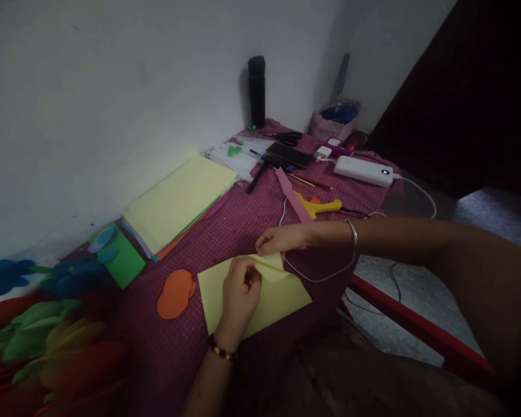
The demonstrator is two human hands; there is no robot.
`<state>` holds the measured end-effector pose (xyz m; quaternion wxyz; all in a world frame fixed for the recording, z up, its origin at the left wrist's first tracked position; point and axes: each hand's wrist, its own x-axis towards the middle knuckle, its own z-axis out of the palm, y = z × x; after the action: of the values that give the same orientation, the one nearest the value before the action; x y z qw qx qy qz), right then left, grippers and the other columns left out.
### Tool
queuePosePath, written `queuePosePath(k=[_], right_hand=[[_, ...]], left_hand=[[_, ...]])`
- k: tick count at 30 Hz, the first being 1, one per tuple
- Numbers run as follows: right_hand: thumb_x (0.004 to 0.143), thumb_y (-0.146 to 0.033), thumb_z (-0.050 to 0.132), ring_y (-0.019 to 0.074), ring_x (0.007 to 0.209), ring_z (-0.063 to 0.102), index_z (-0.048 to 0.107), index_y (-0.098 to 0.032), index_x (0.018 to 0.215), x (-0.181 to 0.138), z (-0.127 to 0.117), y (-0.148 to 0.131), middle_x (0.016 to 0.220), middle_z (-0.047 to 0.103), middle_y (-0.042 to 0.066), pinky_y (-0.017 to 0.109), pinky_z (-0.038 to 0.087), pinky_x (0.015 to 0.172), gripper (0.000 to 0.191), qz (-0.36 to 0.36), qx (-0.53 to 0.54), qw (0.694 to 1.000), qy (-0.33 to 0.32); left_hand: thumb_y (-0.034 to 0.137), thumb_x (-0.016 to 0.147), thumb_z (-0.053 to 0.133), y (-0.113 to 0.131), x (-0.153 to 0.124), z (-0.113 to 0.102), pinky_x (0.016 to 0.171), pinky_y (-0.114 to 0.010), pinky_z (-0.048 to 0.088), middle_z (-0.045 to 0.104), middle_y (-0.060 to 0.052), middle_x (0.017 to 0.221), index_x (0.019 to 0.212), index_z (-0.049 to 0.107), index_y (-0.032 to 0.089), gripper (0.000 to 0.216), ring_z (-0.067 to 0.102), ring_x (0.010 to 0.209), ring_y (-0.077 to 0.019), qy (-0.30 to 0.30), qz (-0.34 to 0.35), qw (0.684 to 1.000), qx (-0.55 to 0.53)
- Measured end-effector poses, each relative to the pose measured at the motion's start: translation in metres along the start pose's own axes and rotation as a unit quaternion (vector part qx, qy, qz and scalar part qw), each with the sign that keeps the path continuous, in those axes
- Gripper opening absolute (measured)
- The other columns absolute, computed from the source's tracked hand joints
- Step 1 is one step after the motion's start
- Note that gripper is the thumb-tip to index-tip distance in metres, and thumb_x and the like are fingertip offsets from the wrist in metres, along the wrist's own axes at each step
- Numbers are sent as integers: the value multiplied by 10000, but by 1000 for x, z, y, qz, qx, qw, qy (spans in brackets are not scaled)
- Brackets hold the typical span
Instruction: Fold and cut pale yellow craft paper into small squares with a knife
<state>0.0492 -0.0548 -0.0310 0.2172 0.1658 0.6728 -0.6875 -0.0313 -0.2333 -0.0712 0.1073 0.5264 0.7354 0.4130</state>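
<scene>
A sheet of pale yellow paper (282, 298) lies near the table's front edge, its far edge folded over toward me. My left hand (242, 284), with a beaded bracelet at the wrist, pinches the folded edge near its middle. Around the far corner of that fold, my right hand (282, 238) has its fingers closed on the same paper; a metal bangle circles this wrist. Just left of the sheet sit orange paper cut-outs (173, 294), stacked and rounded. Past my right hand are a pink paper strip (293, 194) and a yellow-handled tool (323, 207).
A stack of coloured paper (180, 202) lies along the wall. Paper flowers (69, 284) fill the left side. Farther back are a phone (289, 155), scissors (289, 138), a black bottle (256, 92) and a white power bank (363, 171), whose cable loops off the table.
</scene>
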Motion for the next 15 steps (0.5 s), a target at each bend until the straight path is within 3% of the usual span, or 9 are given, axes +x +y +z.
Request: queuePosePath(k=[2, 5, 7, 10, 13, 15], right_hand=[[740, -218, 524, 85, 556, 555, 553, -136, 724, -2, 3, 0, 641, 562, -36, 211, 506, 496, 89, -13, -11, 1000, -6], [744, -250, 528, 84, 579, 539, 539, -145, 720, -11, 1, -4, 650, 544, -36, 198, 483, 506, 108, -57, -34, 998, 21], [747, -273, 543, 79, 581, 508, 519, -155, 691, -21, -7, -7, 638, 513, -38, 188, 454, 510, 133, -109, -52, 989, 83], [761, -312, 551, 83, 576, 481, 502, -173, 688, -38, -23, -9, 647, 507, -29, 200, 425, 514, 164, -158, -37, 965, 204], [774, -354, 542, 87, 538, 462, 476, -187, 679, -51, -28, -5, 639, 510, -15, 218, 396, 489, 204, -141, 8, 952, 272], [789, -380, 528, 92, 526, 457, 477, -189, 687, -57, -23, 3, 633, 515, -4, 228, 386, 480, 222, -111, 17, 957, 268]], left_hand=[[25, 735, 495, 3, 0, -3, 686, -279, 460, 556, -32, 842, 857, 560, 206, 228, 544, 794, -163, -1, 50, 993, 107], [9, 732, 504, 19, -3, -17, 718, -326, 466, 600, -71, 891, 782, 595, 190, 209, 548, 825, -194, 18, 148, 953, 266], [26, 770, 509, 37, -9, -34, 810, -370, 469, 639, -82, 986, 803, 605, 177, 182, 570, 899, -208, 41, 216, 927, 304], [64, 832, 487, 58, -25, -67, 1010, -443, 393, 665, -85, 1087, 848, 604, 158, 151, 570, 1087, -236, 4, 298, 901, 314], [84, 886, 377, 55, -57, -96, 927, -323, 468, 712, -59, 980, 795, 602, 175, 259, 639, 986, -187, -27, 349, 876, 333], [76, 887, 367, 40, -88, -106, 869, -247, 499, 732, -3, 901, 783, 600, 204, 286, 673, 899, -140, -38, 343, 880, 327]])
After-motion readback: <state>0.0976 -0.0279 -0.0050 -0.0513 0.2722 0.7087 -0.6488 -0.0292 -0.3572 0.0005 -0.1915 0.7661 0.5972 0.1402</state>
